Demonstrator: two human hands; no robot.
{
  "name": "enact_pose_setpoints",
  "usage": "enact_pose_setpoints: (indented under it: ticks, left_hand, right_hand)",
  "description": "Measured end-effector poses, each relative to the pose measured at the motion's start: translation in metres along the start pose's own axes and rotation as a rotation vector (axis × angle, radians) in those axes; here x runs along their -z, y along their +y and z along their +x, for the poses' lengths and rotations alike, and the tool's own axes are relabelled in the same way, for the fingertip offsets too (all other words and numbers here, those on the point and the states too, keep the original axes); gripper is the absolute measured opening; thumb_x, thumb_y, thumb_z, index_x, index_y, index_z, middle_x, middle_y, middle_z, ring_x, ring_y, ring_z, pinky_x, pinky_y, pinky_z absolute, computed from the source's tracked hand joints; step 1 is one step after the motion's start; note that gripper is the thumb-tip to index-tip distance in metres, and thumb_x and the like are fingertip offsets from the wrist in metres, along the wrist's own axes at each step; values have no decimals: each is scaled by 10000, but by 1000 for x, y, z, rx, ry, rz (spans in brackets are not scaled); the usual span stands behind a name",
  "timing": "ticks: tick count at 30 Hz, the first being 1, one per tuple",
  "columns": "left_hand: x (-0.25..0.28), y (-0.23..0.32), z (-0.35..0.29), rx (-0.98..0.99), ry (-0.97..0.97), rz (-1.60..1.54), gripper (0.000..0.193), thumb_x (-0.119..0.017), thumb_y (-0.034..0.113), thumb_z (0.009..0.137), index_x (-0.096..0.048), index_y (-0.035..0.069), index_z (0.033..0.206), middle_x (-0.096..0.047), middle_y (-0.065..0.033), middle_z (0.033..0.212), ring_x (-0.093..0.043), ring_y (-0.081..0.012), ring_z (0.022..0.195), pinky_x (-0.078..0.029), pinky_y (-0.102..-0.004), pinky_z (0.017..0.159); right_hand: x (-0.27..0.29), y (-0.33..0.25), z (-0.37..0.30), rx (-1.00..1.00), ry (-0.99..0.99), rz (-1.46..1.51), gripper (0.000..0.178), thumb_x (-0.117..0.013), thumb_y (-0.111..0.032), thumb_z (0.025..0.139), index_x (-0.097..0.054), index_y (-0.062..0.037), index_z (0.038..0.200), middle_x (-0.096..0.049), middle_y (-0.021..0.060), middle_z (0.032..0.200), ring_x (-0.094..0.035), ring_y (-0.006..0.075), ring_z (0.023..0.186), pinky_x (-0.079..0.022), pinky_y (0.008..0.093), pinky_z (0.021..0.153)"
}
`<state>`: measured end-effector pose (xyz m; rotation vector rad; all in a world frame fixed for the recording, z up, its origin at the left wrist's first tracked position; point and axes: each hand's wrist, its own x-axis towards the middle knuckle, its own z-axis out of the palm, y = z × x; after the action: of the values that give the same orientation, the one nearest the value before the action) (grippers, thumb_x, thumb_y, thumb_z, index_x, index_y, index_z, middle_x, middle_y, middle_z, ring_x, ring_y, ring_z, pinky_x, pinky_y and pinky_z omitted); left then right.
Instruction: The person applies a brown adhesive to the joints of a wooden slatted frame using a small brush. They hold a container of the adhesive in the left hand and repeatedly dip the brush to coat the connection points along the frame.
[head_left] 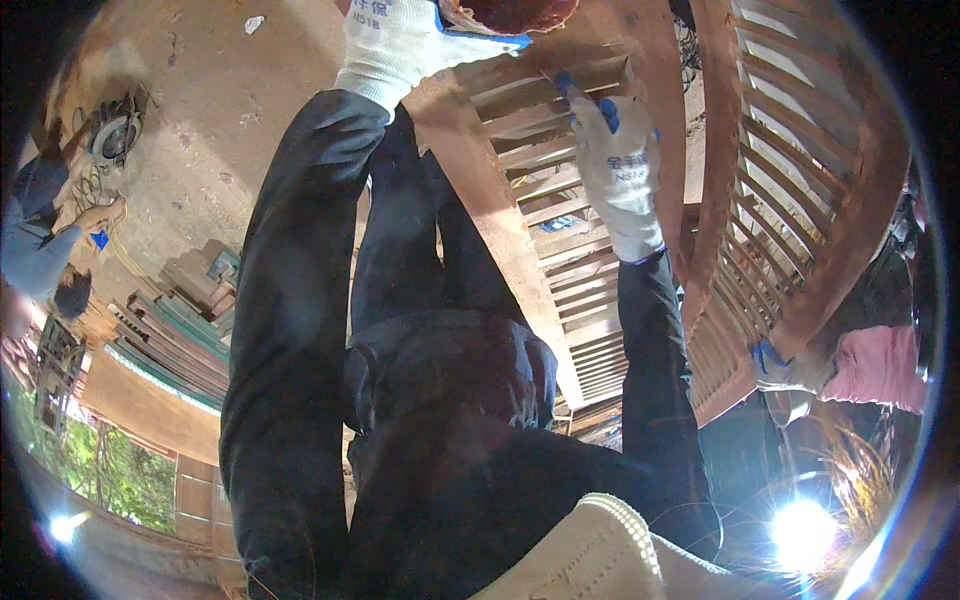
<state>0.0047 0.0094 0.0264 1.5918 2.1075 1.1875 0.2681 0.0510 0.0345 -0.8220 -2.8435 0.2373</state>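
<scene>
My left hand [390,45], in a white knit glove with blue on the palm side, grips a round container [510,14] at the top edge, its thumb stretched along the near side. Dark reddish-brown contents show in the container, which the picture's edge cuts off. To the right, my right hand [615,165], gloved alike, is over a wooden slatted panel [520,235]. One finger reaches forward while the others curl. A thin line shows at that fingertip, but I cannot make out what the hand holds.
A second slatted panel [715,200] curves up at right, where another person's gloved hand [790,370] with a pink sleeve touches its edge. Someone in blue [40,250] crouches at far left near a round tool [115,135] and cords. Stacked boards [165,345] lie below.
</scene>
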Motion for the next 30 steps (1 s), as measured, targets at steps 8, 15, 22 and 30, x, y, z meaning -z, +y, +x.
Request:
enact_pose_setpoints:
  ticks: [8,15,22,30]
  left_hand:
    - [-7,-5,-4,-16,32,0,914,-935,392,521,-545,97,1293,-635,-143,1193,-627,-327,1085,-513,-414,946]
    - [2,0,1,7,8,11,898,-934,386,527,-549,89,1282,-634,-147,1189,-628,-324,1084,-511,-411,946]
    - [1,-1,-1,28,-3,-6,889,-934,382,527,-555,94,1278,-637,-146,1185,-625,-326,1089,-505,-413,955]
    - [-1,-4,-2,6,28,57,911,-935,408,515,-558,99,1284,-640,-151,1184,-628,-334,1085,-506,-421,956]
  right_hand:
    - [-3,14,4,0,35,-66,382,-712,-62,812,-676,-125,1187,-571,123,884,-604,308,778,-504,420,669]
    - [2,14,11,21,-17,-80,323,-706,-72,820,-669,-90,1141,-579,141,901,-610,316,791,-507,415,675]
    - [20,14,20,-108,-87,-2,332,-684,-59,827,-666,-102,1156,-558,134,868,-594,325,800,-506,426,704]
    - [14,20,20,-213,-163,76,355,-664,-39,847,-648,-118,1193,-559,131,872,-591,317,797,-486,424,687]
